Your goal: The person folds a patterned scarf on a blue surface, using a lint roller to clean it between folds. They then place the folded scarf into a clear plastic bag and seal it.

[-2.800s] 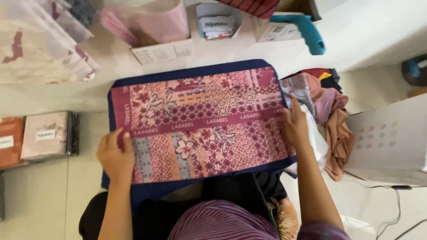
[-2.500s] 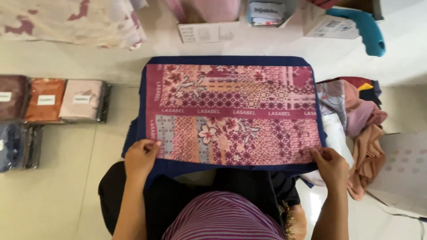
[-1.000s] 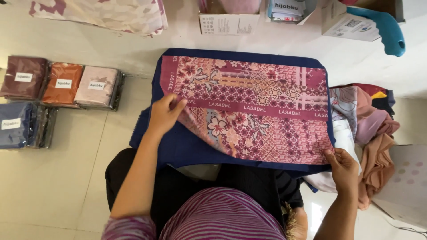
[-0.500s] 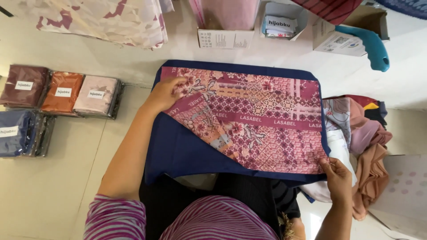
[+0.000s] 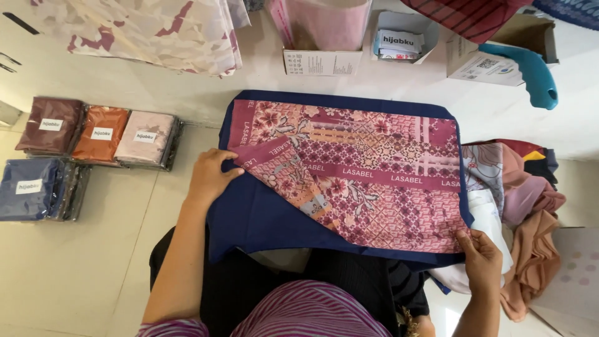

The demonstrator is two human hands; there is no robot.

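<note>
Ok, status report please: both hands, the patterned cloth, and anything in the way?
Left hand presses the folded-over corner of the patterned cloth. Right hand pinches its near right corner. Cloth lies on navy board. Nothing blocks it; pile of cloths beside, right.

The left arm is stretched forward and slightly inward from a striped sleeve at the lower edge of the view, the forearm bare, and the left hand (image 5: 209, 176) is laid palm down with the fingers curled and pressed flat, the fingertips turned to the right. The right arm is kept bent close to the body, only the forearm and wrist being seen at the lower right. The right hand (image 5: 482, 257) is held lower and nearer the torso, well apart from the left, with the thumb and fingers pinched together and pointed up and to the left.
</note>
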